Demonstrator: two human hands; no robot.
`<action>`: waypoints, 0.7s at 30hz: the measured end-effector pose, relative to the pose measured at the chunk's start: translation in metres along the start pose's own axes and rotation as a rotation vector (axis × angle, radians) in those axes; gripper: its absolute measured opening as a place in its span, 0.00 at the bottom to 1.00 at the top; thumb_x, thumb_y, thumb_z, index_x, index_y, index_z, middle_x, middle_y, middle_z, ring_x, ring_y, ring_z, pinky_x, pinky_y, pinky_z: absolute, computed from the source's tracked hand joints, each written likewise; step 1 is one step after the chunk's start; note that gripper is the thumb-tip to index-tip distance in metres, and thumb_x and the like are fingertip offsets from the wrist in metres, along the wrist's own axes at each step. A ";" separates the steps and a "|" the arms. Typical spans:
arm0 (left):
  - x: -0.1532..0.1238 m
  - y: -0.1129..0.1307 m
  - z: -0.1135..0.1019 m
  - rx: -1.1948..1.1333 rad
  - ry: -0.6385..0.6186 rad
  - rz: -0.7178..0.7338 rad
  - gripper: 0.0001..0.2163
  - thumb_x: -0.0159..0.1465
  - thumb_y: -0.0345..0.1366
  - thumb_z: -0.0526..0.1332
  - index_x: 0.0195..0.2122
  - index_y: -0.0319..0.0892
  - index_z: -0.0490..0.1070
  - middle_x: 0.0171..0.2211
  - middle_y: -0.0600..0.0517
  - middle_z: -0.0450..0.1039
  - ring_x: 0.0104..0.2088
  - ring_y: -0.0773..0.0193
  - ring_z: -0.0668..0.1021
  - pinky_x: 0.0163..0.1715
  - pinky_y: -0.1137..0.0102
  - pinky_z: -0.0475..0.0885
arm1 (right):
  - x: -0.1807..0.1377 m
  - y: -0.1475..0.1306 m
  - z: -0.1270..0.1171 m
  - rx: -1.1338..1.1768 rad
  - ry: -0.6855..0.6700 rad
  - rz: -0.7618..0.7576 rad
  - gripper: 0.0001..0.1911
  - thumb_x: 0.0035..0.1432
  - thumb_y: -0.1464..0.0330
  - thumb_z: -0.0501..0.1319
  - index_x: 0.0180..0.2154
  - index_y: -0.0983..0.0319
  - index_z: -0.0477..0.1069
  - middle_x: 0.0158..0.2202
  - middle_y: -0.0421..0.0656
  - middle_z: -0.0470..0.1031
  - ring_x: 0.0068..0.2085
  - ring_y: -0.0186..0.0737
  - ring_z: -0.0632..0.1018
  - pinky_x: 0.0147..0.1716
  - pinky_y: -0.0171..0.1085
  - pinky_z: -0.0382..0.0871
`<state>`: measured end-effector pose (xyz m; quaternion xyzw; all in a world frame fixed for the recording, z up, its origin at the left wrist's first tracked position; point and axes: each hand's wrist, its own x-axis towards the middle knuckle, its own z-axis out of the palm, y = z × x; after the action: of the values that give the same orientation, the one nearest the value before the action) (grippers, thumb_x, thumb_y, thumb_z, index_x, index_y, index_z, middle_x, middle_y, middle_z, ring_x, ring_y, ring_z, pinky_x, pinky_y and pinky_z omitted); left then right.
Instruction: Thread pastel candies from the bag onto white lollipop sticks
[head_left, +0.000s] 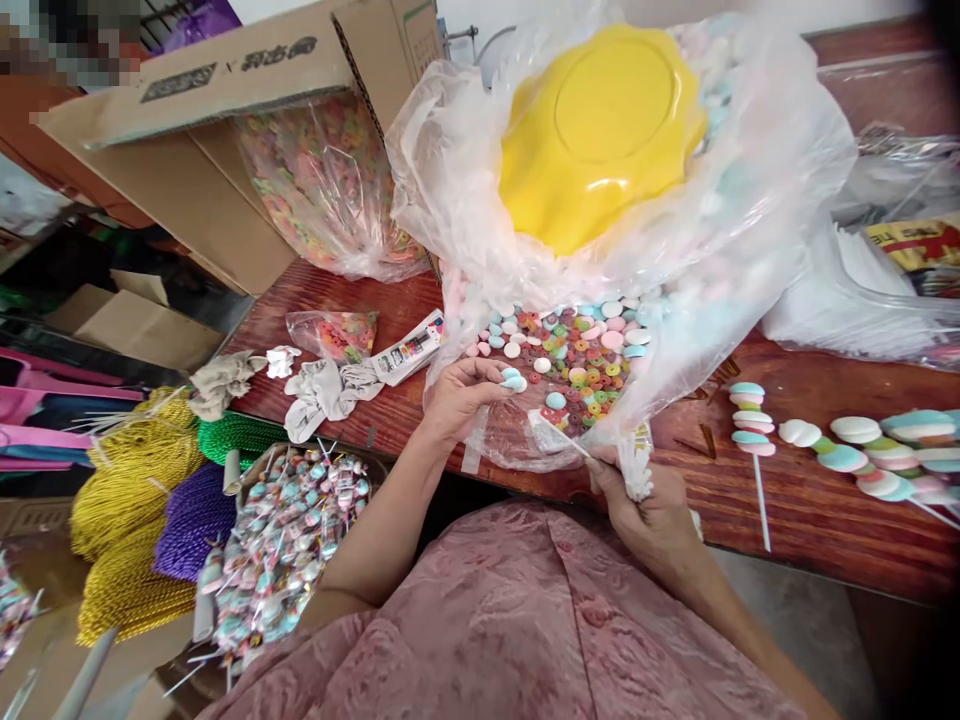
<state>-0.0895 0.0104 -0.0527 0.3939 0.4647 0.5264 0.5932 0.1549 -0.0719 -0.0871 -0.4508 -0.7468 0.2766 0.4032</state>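
My left hand [461, 400] pinches a blue-and-white marshmallow candy [513, 379] between thumb and fingertips. It hovers above the near edge of an open clear plastic bag [517, 455]. In my right hand [645, 510] is a thin white stick [566, 437], its tip pointing left toward the bag. A white crumpled bunch [636, 470] also shows at that hand; I cannot make out what it is. Loose pastel marshmallow candies [613, 339] and small ring gummies [592, 385] lie in the bag. A yellow scalloped bowl [600, 130] rests upside down on the bag farther back.
On the right lie a finished-looking candy skewer [751, 425] and a pile of skewers [892, 450]. A cardboard box [225, 180] holds bagged gummies [322, 180]. Crumpled gloves [322, 390] lie at left, above a container of wrapped candies [285, 540] and coiled cords [127, 500].
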 end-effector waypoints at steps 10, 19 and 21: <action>-0.015 -0.006 0.021 -0.152 -0.056 -0.020 0.16 0.43 0.33 0.79 0.33 0.43 0.81 0.36 0.53 0.81 0.37 0.65 0.81 0.41 0.69 0.78 | 0.012 -0.014 -0.008 -0.124 0.033 0.020 0.10 0.58 0.74 0.54 0.26 0.58 0.66 0.20 0.37 0.66 0.21 0.35 0.68 0.24 0.34 0.63; -0.020 -0.017 0.027 -0.089 -0.036 0.056 0.15 0.47 0.33 0.77 0.37 0.44 0.83 0.39 0.52 0.81 0.40 0.64 0.80 0.46 0.67 0.76 | 0.005 -0.012 -0.012 -0.125 0.032 0.069 0.10 0.56 0.74 0.53 0.25 0.57 0.67 0.18 0.37 0.64 0.22 0.38 0.70 0.25 0.36 0.64; -0.021 -0.021 0.028 -0.079 -0.024 0.081 0.14 0.48 0.33 0.76 0.37 0.44 0.83 0.40 0.52 0.81 0.42 0.63 0.80 0.47 0.67 0.76 | 0.005 -0.011 -0.011 -0.133 0.029 0.045 0.11 0.55 0.76 0.53 0.25 0.57 0.66 0.20 0.38 0.68 0.22 0.38 0.71 0.26 0.36 0.64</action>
<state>-0.0577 -0.0125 -0.0624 0.3949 0.4200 0.5631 0.5921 0.1582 -0.0714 -0.0709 -0.4974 -0.7472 0.2286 0.3769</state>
